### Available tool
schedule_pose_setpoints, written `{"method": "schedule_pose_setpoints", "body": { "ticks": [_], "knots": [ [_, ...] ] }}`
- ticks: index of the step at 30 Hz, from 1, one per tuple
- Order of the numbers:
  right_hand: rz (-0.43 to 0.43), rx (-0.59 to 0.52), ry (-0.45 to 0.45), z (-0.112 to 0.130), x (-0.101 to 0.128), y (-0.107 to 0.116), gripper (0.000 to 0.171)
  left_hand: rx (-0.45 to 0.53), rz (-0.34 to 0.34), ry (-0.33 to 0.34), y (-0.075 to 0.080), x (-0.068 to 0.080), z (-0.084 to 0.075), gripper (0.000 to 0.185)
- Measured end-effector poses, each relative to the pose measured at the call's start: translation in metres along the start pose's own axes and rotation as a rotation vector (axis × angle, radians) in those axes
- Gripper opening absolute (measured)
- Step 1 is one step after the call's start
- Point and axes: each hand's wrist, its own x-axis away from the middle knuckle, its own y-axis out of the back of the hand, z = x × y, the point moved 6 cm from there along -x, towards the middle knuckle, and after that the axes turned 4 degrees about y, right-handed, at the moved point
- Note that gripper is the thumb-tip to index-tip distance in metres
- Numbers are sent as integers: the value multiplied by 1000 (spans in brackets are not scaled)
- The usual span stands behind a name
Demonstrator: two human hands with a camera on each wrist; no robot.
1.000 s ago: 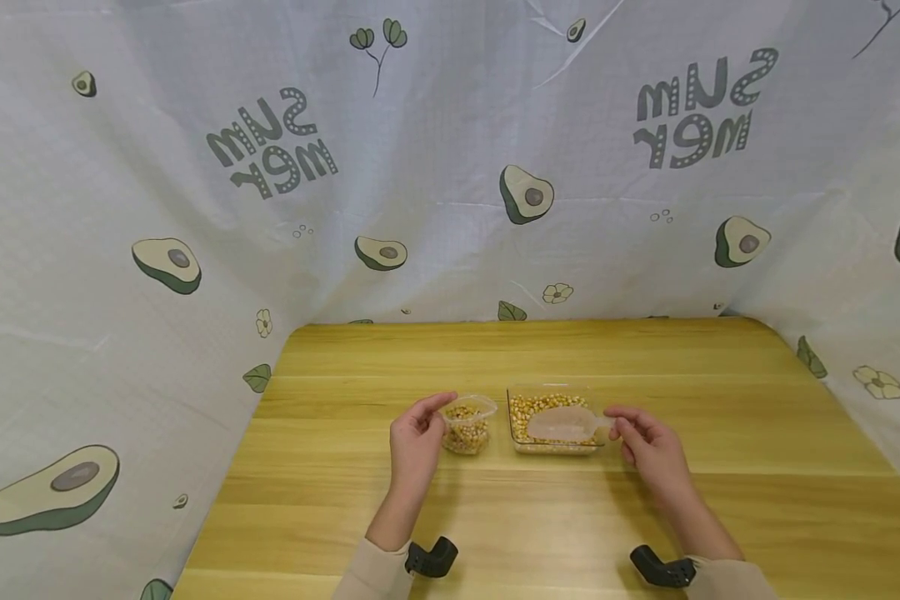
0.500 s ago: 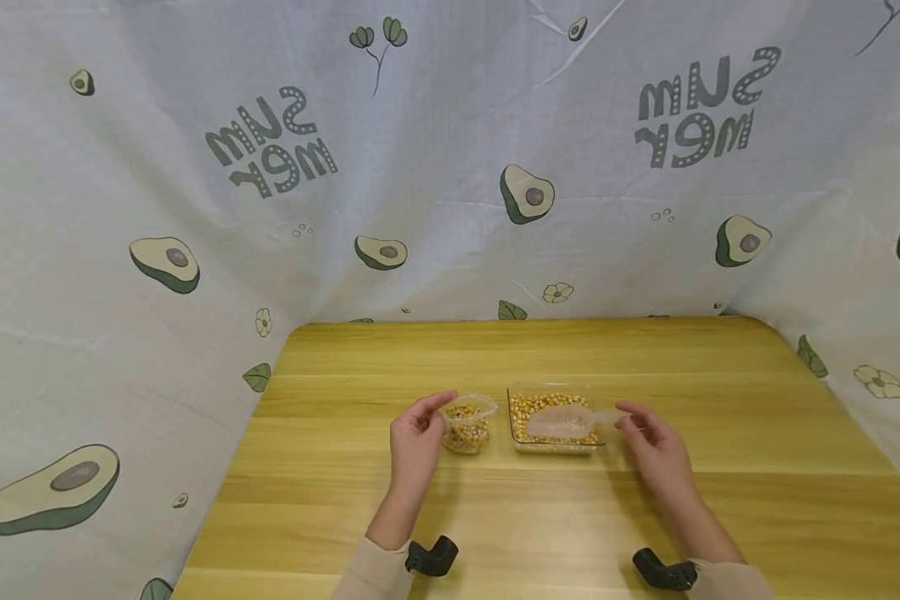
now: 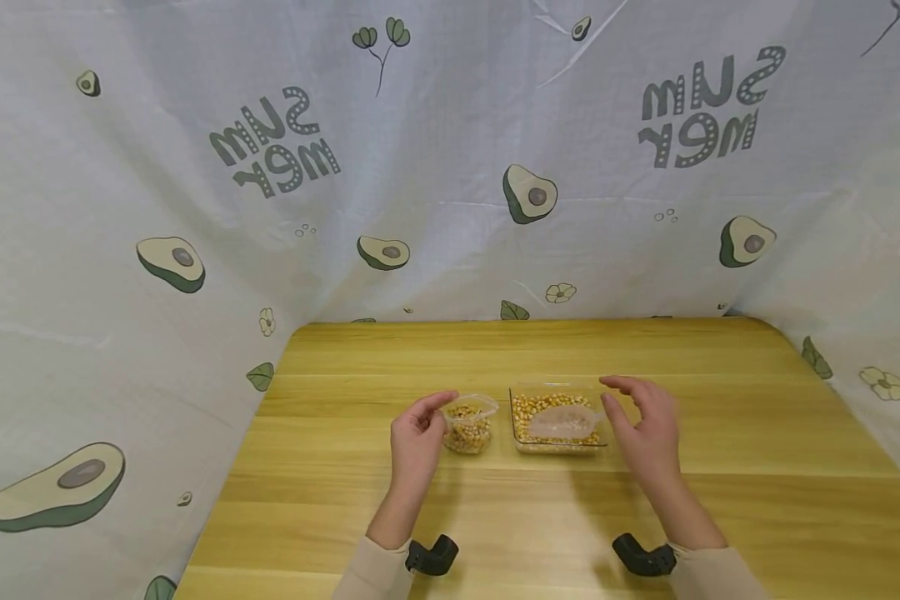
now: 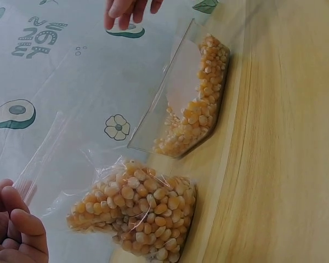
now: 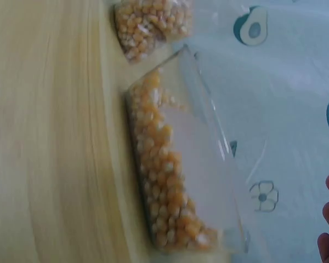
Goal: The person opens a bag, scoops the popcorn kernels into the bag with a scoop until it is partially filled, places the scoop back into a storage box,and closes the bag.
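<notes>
Your right hand [image 3: 645, 421] hangs with its fingers spread and loose, holding nothing, just right of the clear tray [image 3: 558, 447] of corn kernels [image 3: 540, 406] and slightly above its right edge. The translucent scoop [image 3: 562, 422] lies on the kernels inside that tray, its long axis running left to right, and the handle seems to point right, toward your open fingers, though in the head view your fingers partly cover that end. So the scoop sits immediately left of your right hand, far closer to it than to the left. Your left hand [image 3: 416, 437] pinches the rim of the small plastic bag [image 3: 468, 427] of kernels, which stands upright and open on the table just left of the tray, close beside it but apparently not touching. Both containers sit near the middle of the pale wooden table [image 3: 720, 483], whose grain runs left to right. An avocado-print cloth [image 3: 450, 167] hangs along the far edge and wraps round both sides, well apart from the hands.
</notes>
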Motion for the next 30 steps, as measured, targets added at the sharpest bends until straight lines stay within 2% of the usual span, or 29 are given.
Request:
{"method": "schedule_pose_setpoints", "body": {
  "ticks": [4, 12, 16, 21, 28, 30],
  "knots": [
    [86, -35, 102, 24, -7, -26, 24, 8, 2, 2, 1, -1, 0, 33],
    [354, -52, 102, 46, -3, -81, 36, 4, 18, 3, 1, -1, 0, 33],
    [434, -55, 131, 53, -1, -99, 38, -6, 16, 5, 2, -1, -1, 33],
    [452, -64, 118, 57, 0, -112, 26, -31, 26, 9, 4, -2, 0, 33],
    [429, -107, -10, 51, -1, -116, 17, -88, 84, -14, 8, -2, 2, 25],
    [430, -114, -38, 49, -1, -116, 16, -114, 110, -18, 9, -3, 3, 28]
  ]
}}
